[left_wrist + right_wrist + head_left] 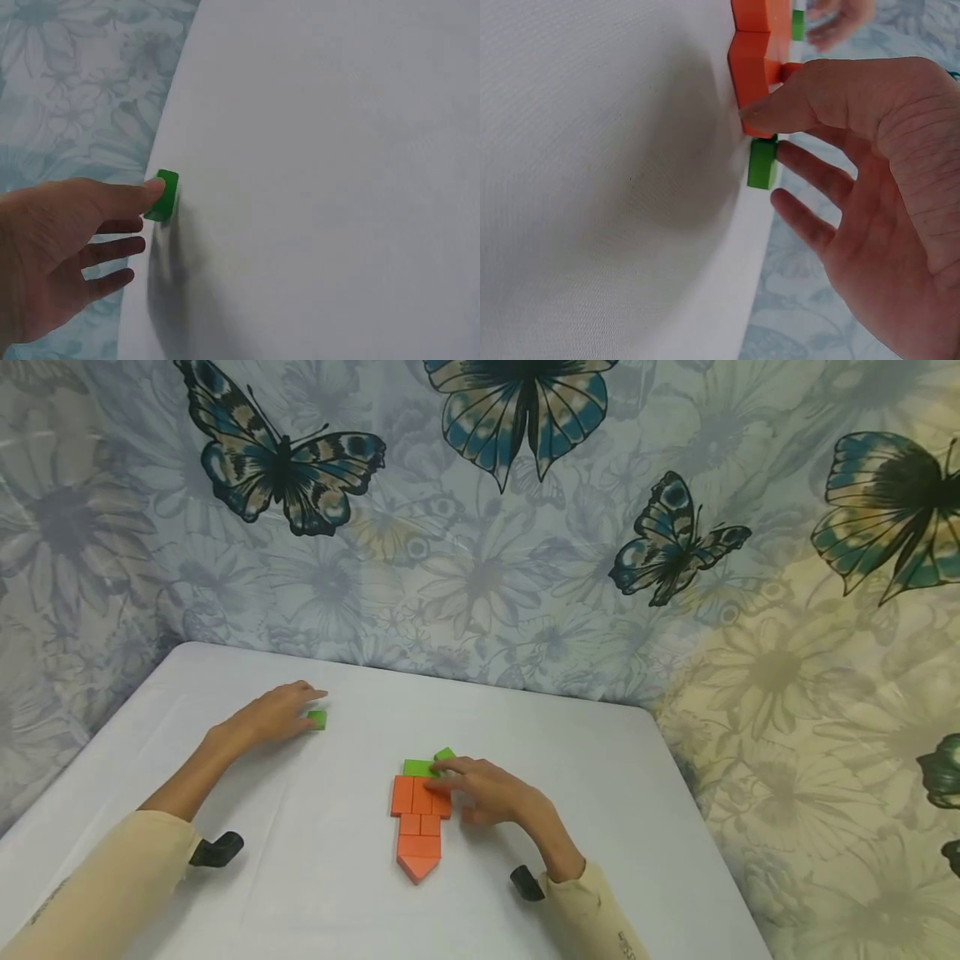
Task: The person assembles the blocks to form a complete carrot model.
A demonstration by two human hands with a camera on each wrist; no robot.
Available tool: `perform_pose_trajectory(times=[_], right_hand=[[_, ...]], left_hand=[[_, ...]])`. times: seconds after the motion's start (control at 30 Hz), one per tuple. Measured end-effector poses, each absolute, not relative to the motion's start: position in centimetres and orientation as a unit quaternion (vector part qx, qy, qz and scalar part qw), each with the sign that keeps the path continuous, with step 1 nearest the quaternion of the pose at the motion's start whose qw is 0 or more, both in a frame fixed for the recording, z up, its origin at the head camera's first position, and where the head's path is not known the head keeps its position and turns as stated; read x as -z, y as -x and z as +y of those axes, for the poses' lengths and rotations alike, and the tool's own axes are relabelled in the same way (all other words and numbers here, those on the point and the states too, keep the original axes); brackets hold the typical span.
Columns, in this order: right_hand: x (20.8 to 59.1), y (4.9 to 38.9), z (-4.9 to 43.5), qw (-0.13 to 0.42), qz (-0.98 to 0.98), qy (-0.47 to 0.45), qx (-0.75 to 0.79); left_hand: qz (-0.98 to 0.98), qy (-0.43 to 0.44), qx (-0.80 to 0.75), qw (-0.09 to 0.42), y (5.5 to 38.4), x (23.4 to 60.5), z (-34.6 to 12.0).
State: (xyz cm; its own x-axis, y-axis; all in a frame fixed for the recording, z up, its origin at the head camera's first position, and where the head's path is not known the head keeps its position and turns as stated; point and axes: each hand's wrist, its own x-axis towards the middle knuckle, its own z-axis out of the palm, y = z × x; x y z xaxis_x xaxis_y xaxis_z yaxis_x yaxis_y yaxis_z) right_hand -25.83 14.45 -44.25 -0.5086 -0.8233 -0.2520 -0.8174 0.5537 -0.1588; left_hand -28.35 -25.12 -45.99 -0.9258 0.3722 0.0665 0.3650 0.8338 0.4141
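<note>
In the head view my left hand (273,714) reaches to the back left of the table. Its thumb touches a small green block (318,720), while a straight finger extends past it with a gap between. The left wrist view shows the thumb against that green block (166,199). My right hand (491,789) rests at an arrow-shaped group of orange blocks (419,846), fingers over its wide end. A green block (417,767) adjoins that end, and another green block (445,753) sits tilted beside it. The right thumb touches an orange block (750,75) in the right wrist view.
Both hands work over a white-covered table (337,877). A butterfly-and-flower patterned wall covering (480,577) stands behind the table and along its sides. Black pieces (217,850) stick out at both cream sleeves (112,881).
</note>
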Motion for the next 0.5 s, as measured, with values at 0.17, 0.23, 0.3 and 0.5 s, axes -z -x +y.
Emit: perform_pose_trajectory(times=[0.17, 0.23, 0.3, 0.5], right_hand=[[44.3, 25.9, 14.3, 0.162, 0.870, 0.465, 0.016], [44.3, 25.8, 14.3, 0.166, 0.872, 0.460, 0.014], [44.3, 25.9, 14.3, 0.168, 0.875, 0.455, 0.011], [44.3, 25.9, 14.3, 0.170, 0.875, 0.453, 0.013]], left_hand=[[0.954, -0.193, -0.229, -0.010, 28.5, 48.1, -26.1], [0.951, -0.192, -0.243, -0.019, 28.3, 48.3, -25.6], [0.947, -0.189, -0.259, -0.021, 27.9, 48.1, -24.7], [0.937, -0.183, -0.296, -0.009, 27.3, 47.5, -21.1]])
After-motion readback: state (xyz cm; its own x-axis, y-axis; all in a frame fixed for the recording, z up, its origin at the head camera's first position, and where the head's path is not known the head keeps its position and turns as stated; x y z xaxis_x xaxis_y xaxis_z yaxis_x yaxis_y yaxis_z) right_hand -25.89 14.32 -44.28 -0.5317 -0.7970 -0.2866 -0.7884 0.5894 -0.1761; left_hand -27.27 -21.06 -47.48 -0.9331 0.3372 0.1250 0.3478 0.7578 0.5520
